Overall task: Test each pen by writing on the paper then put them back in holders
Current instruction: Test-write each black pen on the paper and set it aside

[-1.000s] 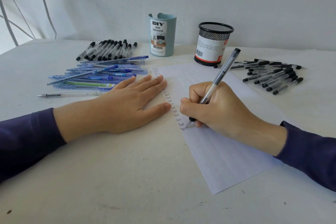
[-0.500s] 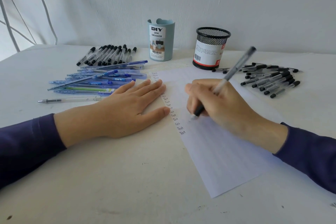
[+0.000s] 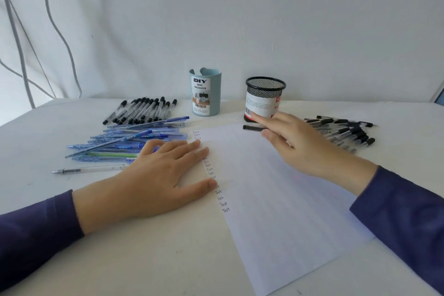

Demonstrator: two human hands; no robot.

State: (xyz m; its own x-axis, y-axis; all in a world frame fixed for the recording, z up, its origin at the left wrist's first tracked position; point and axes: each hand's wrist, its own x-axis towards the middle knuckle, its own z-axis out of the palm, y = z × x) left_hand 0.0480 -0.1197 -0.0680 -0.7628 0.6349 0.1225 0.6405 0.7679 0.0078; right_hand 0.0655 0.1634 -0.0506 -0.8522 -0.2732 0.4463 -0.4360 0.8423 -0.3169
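My left hand (image 3: 163, 175) lies flat on the left edge of the white paper (image 3: 276, 199), beside a column of handwritten "Test" words (image 3: 222, 199). My right hand (image 3: 298, 144), blurred, reaches over the paper's far right corner, its index finger at the base of the black mesh holder (image 3: 265, 96). A black pen end (image 3: 252, 128) sticks out to the left from under its fingers. The hand hides the rest of that pen, and the grip does not show. The light blue holder (image 3: 206, 92) stands left of the mesh one.
Capped black pens (image 3: 144, 109) lie in a row at the back left, with a heap of blue pens (image 3: 129, 142) and one clear pen (image 3: 89, 170) in front. Another pile of black pens (image 3: 346, 131) lies at the right. A white wall is behind.
My right hand stopped writing, lifted the pen off the paper and swung forward and right to the mesh holder's base. My left hand stayed put. The view tilted upward.
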